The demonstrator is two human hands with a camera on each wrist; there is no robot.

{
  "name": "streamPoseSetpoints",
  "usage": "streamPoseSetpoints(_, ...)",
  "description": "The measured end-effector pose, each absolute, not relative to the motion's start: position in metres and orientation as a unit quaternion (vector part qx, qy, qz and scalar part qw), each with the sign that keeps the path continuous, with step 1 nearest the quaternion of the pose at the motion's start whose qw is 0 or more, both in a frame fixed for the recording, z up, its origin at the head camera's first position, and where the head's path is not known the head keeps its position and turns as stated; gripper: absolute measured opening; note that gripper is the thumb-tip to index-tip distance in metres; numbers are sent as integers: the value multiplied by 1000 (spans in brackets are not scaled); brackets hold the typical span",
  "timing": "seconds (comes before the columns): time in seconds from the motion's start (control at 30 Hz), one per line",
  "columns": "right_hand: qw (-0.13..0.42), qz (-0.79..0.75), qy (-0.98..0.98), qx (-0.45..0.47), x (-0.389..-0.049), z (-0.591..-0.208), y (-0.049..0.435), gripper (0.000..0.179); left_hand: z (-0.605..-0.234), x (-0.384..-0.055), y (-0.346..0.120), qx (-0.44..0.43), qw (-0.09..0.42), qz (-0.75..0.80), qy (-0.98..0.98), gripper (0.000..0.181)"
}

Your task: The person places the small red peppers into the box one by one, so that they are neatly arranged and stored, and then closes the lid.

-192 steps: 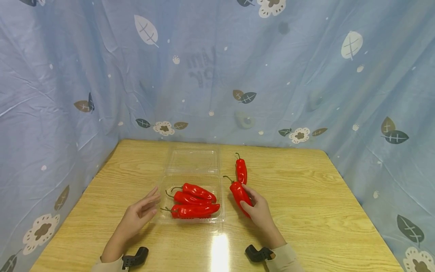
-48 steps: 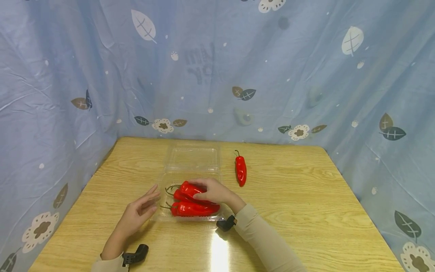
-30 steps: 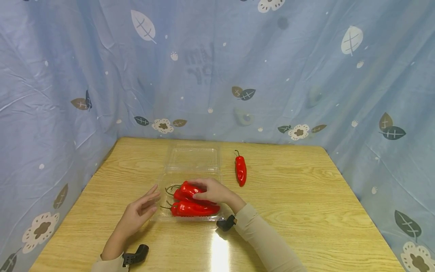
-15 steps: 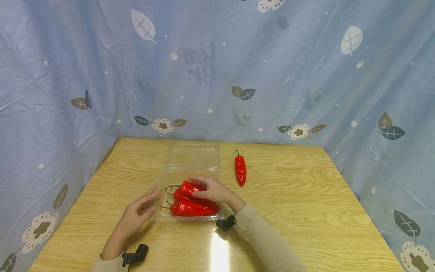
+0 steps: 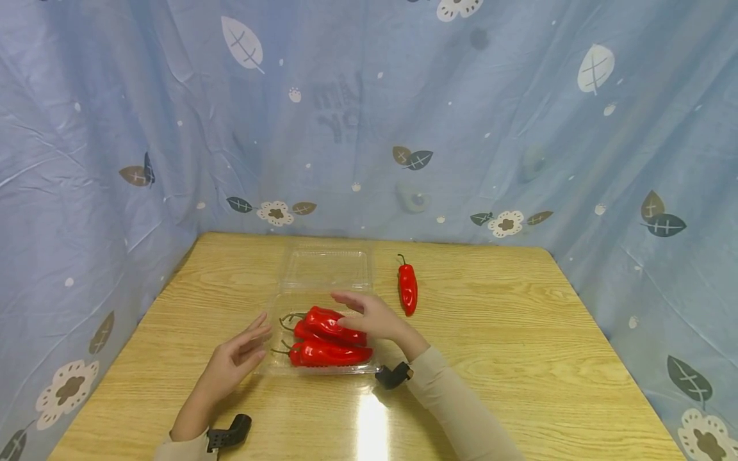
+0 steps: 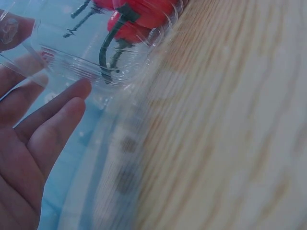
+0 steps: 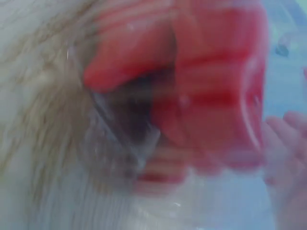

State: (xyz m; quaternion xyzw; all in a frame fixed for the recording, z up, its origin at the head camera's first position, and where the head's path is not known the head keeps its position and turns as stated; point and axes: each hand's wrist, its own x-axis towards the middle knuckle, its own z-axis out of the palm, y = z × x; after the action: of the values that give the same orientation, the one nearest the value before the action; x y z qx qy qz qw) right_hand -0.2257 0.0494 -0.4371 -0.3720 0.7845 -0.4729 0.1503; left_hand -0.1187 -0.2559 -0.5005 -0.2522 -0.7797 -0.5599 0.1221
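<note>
Several red peppers [image 5: 328,354] lie in a clear plastic clamshell box [image 5: 363,369], stems pointing left. One pepper [image 5: 323,321] rests on top of the others at the back, overlapping them. My right hand [image 5: 376,318] is just above its right end, fingers spread and holding nothing; the right wrist view is blurred and shows the fingers [image 7: 288,134] apart from the red skin. At the box's left wall is my left hand [image 5: 230,362], its fingers [image 6: 60,112] loosely extended right by the clear plastic in the left wrist view. Another red pepper [image 5: 407,288] lies alone on the table.
The box's clear lid [image 5: 327,269] lies folded back behind its base. A wooden table [image 5: 519,333] carries everything, and a blue patterned curtain [image 5: 369,128] encloses its back and sides.
My right hand brought a pepper from the right of the box onto the others inside. Within the last half second it let go and rose slightly rightward. My left hand stays in place.
</note>
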Motion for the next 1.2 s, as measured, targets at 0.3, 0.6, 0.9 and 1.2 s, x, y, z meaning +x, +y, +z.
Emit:
streamPoseSetpoints(0.3, 112, -524, 773, -340, -231, -426, 75, 54, -499, -119, -255, -254, 121, -558, -781, 40)
streamPoseSetpoints(0.6, 75, -561, 770, -295, -227, -405, 99, 50, -498, -118, -255, -250, 133, -547, -788, 40)
streamPoseSetpoints(0.9, 61, -591, 772, -226, -238, -417, 122, 53, -497, -117, -254, -250, 138, -545, -788, 41)
streamPoseSetpoints(1.2, 33, -597, 790, -134, -268, -454, 145, 55, -498, -117, -254, -244, 137, -542, -793, 40)
